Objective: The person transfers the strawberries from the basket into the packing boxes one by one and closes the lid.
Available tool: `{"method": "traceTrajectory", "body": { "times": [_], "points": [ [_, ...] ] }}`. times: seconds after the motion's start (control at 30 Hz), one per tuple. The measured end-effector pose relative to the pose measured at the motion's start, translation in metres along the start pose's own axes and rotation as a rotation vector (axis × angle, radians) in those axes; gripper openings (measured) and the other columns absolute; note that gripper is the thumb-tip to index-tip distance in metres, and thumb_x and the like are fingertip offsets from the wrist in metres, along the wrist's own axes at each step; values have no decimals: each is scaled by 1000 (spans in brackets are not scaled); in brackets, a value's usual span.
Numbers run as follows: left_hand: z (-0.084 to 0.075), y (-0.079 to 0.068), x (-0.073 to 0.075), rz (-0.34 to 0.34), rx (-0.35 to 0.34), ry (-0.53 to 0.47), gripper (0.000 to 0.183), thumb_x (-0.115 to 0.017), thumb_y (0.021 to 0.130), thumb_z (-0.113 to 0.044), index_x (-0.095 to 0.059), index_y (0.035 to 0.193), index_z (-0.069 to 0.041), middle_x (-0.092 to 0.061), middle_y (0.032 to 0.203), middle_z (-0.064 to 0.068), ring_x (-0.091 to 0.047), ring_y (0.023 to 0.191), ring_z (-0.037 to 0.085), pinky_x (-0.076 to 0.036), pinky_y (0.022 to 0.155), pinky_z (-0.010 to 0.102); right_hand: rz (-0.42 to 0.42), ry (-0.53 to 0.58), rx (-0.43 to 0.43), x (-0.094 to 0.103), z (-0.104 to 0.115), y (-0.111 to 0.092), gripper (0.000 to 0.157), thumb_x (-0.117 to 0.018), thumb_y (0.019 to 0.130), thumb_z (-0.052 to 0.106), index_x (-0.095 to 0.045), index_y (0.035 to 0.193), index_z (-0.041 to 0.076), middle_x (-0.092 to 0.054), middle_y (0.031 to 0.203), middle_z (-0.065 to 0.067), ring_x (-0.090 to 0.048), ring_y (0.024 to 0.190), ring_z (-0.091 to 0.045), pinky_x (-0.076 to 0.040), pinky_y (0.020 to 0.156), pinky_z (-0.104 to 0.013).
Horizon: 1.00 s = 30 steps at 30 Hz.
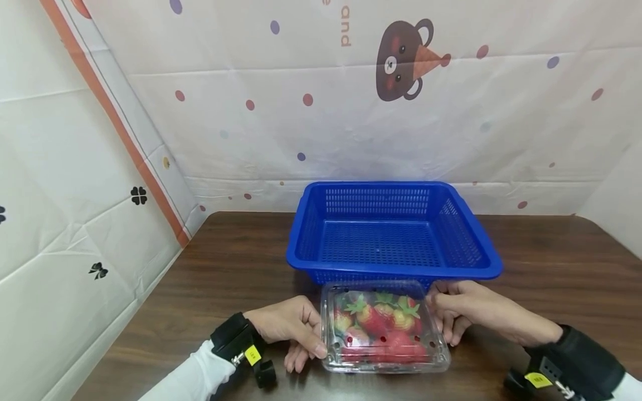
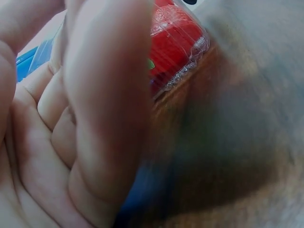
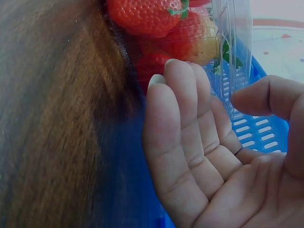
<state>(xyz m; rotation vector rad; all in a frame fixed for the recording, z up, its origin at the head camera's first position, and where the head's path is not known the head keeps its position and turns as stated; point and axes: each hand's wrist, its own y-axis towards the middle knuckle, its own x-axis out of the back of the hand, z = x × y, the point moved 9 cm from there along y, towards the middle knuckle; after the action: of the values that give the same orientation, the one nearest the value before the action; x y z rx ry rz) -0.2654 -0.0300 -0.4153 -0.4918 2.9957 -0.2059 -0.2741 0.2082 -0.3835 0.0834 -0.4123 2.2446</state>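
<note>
A clear plastic clamshell box (image 1: pixel 386 367) of strawberries (image 1: pixel 393 320) lies on the table in front of the blue basket. Its lid is down over the red, green-leaved fruit. My left hand (image 1: pixel 288 323) is at the box's left side, thumb tip at the lower left edge and the other fingers loosely bent below. On the opposite side, my right hand (image 1: pixel 463 306) has its fingers along the right edge. In the right wrist view, those fingers (image 3: pixel 164 114) are gently bent beside the box wall, with the thumb (image 3: pixel 261 97) spread away from them.
Right behind the box stands a blue perforated plastic basket (image 1: pixel 396 270), with nothing in it. The dark wood table (image 1: pixel 241 262) runs back to a printed white cloth (image 1: pixel 241 139). More white cloth (image 1: pixel 55 223) borders the left side.
</note>
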Motion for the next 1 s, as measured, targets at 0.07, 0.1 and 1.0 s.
{"method": "traceTrajectory", "body": {
  "times": [0.07,0.1,1.0],
  "points": [
    [1,-1,1,-7,1,-3,40,-68,87,-10,-50,71,22,-65,53,-2,-58,42,13,-47,36,20,-8,-7,-4,0,-1,1,33,-42,104,23,-55,99,-7,-66,83,-15,-65,71,-32,-60,62,-39],
    [1,-1,2,-10,-6,-6,40,-67,87,-9,-50,69,22,-64,52,2,-58,41,13,-47,35,20,-8,-10,1,0,-1,1,33,-42,105,23,-55,99,-7,-66,84,-16,-65,71,-32,-60,62,-39],
    [-13,-8,8,-23,-80,-14,44,-62,91,-9,-46,63,21,-46,48,36,-58,40,13,-47,34,21,-24,-575,121,-12,26,-18,36,-33,107,18,-57,81,15,-61,72,6,-59,61,-9,-53,51,-30]
  ]
}}
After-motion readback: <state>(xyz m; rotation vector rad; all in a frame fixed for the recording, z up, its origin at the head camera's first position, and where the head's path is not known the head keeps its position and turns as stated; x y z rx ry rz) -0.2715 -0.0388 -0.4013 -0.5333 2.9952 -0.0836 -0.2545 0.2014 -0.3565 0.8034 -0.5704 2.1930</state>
